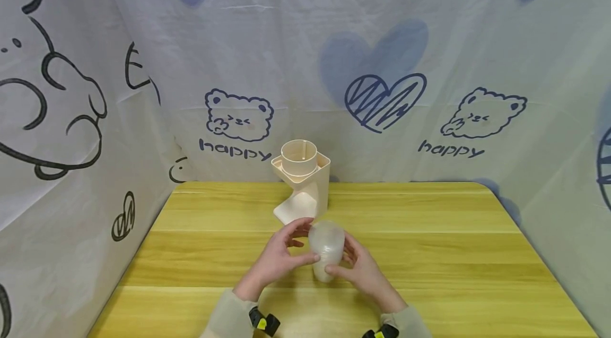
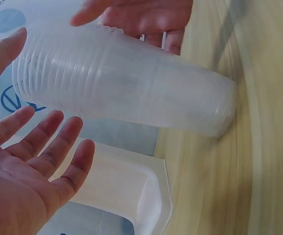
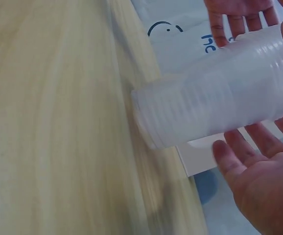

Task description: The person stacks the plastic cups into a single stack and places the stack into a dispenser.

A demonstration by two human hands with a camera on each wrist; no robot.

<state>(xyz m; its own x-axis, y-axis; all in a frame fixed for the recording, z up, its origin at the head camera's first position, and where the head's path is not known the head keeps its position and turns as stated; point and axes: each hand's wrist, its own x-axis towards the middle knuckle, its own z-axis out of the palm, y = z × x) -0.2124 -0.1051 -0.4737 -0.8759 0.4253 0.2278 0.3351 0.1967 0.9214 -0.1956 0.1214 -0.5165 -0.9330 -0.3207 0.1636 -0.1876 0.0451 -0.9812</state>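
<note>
A stack of clear plastic cups (image 1: 326,248) stands on the table in front of me, between my two hands. In the left wrist view the stacked rims show as close ridges near the wide end of the cup stack (image 2: 117,78). My left hand (image 1: 281,258) is at its left side, fingers spread and loosely extended, thumb toward the front. On the other side is my right hand (image 1: 360,269), its thumb overlapping the stack's front in the head view. The right wrist view shows its fingers (image 3: 237,149) relaxed beside the cup stack (image 3: 215,88).
Behind the cups stands a cream plastic holder (image 1: 315,189) with a round tube on top and a sloping foot. The wooden table (image 1: 429,242) reaches back to a printed cloth (image 1: 305,51) that hangs behind it and along the left side.
</note>
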